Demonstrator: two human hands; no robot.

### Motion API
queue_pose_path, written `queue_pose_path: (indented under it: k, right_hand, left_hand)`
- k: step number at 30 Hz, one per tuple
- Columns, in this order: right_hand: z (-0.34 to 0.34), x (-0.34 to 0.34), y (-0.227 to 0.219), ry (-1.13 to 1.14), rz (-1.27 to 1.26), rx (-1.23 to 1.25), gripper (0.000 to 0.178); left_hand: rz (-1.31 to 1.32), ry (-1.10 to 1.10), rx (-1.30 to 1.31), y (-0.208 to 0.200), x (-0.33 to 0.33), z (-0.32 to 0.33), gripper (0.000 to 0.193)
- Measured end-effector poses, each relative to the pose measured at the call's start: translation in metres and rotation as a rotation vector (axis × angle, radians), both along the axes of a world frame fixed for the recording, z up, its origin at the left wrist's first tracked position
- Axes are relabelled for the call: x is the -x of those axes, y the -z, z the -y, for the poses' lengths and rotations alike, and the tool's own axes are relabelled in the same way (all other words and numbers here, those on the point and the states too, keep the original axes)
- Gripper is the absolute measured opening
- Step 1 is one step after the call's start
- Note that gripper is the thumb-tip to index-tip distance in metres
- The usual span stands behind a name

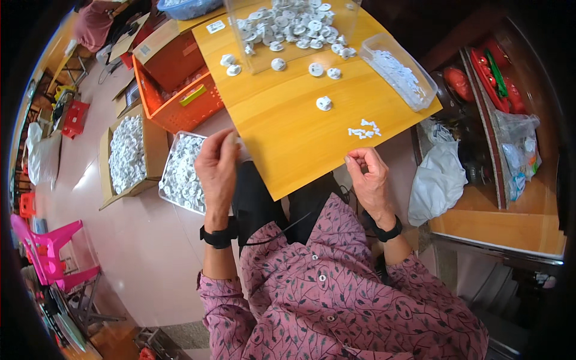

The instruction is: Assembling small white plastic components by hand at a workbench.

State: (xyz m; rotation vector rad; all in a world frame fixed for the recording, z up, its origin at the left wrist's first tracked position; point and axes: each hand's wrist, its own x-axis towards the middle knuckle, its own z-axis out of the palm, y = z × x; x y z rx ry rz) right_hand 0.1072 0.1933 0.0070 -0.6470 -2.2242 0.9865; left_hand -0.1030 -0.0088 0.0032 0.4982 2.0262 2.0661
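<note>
My left hand (217,171) is closed, thumb against fingers, at the left edge of the yellow wooden table (282,162), above a white tray (170,201) heaped with small white plastic parts (183,171). Whatever its fingertips hold is hidden. My right hand (369,180) is pinched just off the table's near edge; what it holds is too small to make out. Close to it lies a little group of small white pieces (364,129). Farther up the table sit a single round white plastic part (324,103) and several like it.
A clear bin (243,36) spills round white parts at the far end. At the right edge stands a clear box (420,99) of small white pieces. Left are an orange crate (186,114), a cardboard box (107,162) of parts and a pink chair (57,252). Shelving (489,132) stands right.
</note>
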Motion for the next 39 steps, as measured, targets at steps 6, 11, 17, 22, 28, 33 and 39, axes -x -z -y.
queue_pose_path:
  k: [6, 11, 17, 22, 28, 33, 39]
  right_hand:
    - [-0.023, 0.000, 0.006, 0.080, -0.032, -0.189, 0.011]
    - [-0.035, -0.001, 0.008, 0.100, 0.025, -0.401, 0.015]
    - [-0.035, 0.007, 0.001, 0.071, 0.157, -0.576, 0.026]
    - [-0.025, 0.012, -0.005, -0.020, 0.183, -0.588, 0.026]
    - [-0.014, 0.011, -0.004, -0.122, 0.111, -0.456, 0.020]
    - [-0.019, 0.012, 0.000, -0.074, 0.073, -0.431, 0.016]
    - [-0.012, 0.018, -0.008, -0.126, 0.142, -0.430, 0.017]
  left_hand:
    - [-0.495, 0.293, 0.252, -0.035, -0.017, -0.090, 0.020]
    - [-0.745, 0.464, 0.367, -0.018, -0.013, -0.127, 0.042]
    - [-0.785, 0.573, 0.491, -0.019, -0.013, -0.143, 0.037]
    - [-0.768, 0.575, 0.494, -0.020, -0.011, -0.129, 0.028]
    - [-0.722, 0.520, 0.520, -0.023, -0.014, -0.099, 0.023]
    - [-0.676, 0.500, 0.524, -0.023, -0.021, -0.078, 0.026]
    - [-0.653, 0.395, 0.444, -0.007, -0.029, -0.067, 0.028]
